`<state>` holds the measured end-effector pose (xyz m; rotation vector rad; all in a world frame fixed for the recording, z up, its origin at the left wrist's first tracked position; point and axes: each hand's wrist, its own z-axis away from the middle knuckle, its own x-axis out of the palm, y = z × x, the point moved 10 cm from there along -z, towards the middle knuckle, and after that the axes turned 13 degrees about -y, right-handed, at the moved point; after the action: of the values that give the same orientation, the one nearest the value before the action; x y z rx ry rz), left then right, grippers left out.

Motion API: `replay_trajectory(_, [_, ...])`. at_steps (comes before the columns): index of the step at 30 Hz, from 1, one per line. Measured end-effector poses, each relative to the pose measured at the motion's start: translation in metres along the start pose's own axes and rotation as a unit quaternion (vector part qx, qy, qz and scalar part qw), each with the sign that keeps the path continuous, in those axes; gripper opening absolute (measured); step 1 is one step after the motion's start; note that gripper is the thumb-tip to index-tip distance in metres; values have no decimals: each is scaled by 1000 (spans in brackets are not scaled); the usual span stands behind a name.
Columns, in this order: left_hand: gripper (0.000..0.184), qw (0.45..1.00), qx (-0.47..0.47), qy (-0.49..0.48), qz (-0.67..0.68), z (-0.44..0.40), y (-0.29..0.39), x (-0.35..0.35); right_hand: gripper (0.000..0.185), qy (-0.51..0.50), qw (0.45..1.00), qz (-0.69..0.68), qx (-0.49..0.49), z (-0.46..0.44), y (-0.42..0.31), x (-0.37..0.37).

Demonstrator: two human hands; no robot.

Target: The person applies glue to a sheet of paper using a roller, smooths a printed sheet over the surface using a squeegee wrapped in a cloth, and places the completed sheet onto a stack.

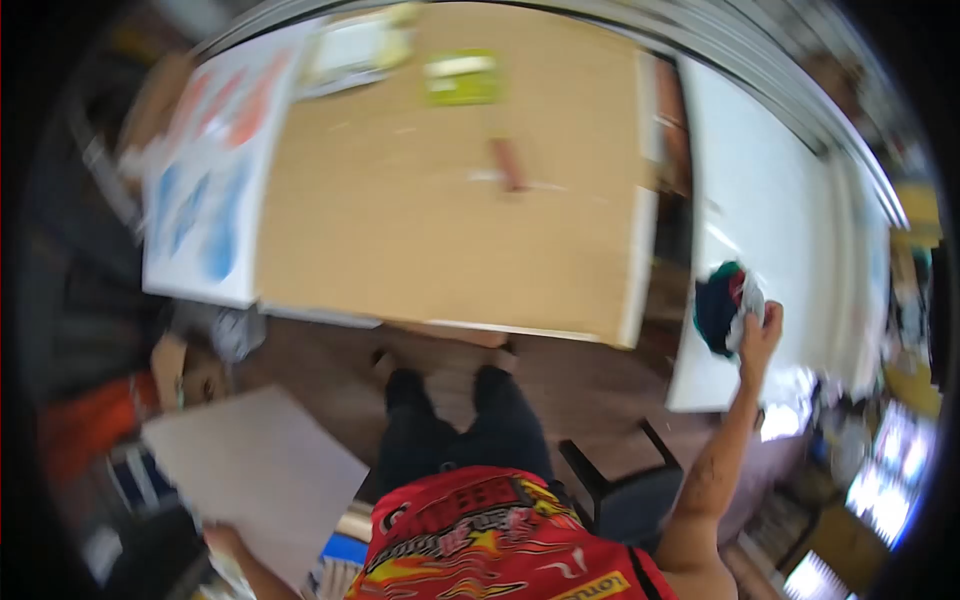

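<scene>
A cluttered room, blurred toward its edges, surrounds a brown floor (605,390). Largest on it is a broad table with a tan top (440,230); to its right, across a dark gap, runs a long white table (745,130). A white sheet with orange and blue patches (225,170) lies along the tan top's left side. Nearer the person, at lower left, is a pale board (265,465), with the left hand (228,543) at its lower edge; I cannot tell whether the fingers close on it. A dark chair (640,500) stands beside the person, below the right arm, taking up floor near the white table. The right hand (760,338) pinches the grey part of a dark, green-edged cloth bundle (716,310) over the white table. Smaller still, on the tan top, are a whitish package (350,50), a yellow-green item (465,88) and a narrow red object (507,165).
</scene>
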<state>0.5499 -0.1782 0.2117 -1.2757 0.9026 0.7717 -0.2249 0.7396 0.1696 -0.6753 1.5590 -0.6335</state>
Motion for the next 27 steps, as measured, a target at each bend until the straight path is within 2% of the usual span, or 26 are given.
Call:
replay_trajectory(1, [31,979,37,163,-115,5,3,6,12,-115,985,128,-28,-5,-57,55])
replay_trajectory(2, [33,992,27,59,-108,-13,-14,41,13,-230,947,226,0,-4,-112,113])
replay_trajectory(3, [31,995,-69,-69,28,-1,11,6,13,-329,884,331,31,9,-149,163])
replay_trajectory(4, [33,987,-94,-30,126,11,19,2,14,-350,861,366,-43,12,-170,197])
replay_trajectory(5, [35,987,-89,-33,127,-6,12,7,15,-365,831,406,-104,11,-188,233])
replay_trajectory(7, [39,987,-59,-58,135,-28,11,35,14,-406,762,495,-97,12,-199,279])
replay_trajectory(9, [51,990,8,-3,143,-58,-22,78,17,-354,779,513,-70,6,-221,285])
replay_trajectory(11, [47,992,4,-64,106,-81,-35,97,32,-279,819,501,-37,4,-212,290])
replay_trajectory(12, [46,986,-44,-78,142,-80,-35,88,47,-337,816,464,-69,24,-198,305])
replay_trajectory(13, [45,987,-51,-89,121,-84,-34,86,62,-395,809,422,-101,46,-188,319])
replay_trajectory(16, [45,986,-35,-85,142,-101,-47,107,81,-376,890,222,129,60,-138,312])
replay_trajectory(19, [45,985,-61,-72,147,-102,-58,105,103,-126,964,144,186,59,-105,271])
replay_trajectory(21, [45,986,-96,-84,104,-97,-46,89,110,-189,958,216,31,63,-132,290])
replay_trajectory(23, [46,990,-67,-78,97,-83,-14,58,117,-249,919,279,-129,75,-161,314])
replay_trajectory(24, [47,991,-55,-74,93,-76,-6,47,108,-275,921,226,-158,70,-162,314])
replay_trajectory(27, [48,992,-8,-59,110,-76,-7,57,93,-411,879,234,-65,50,-114,330])
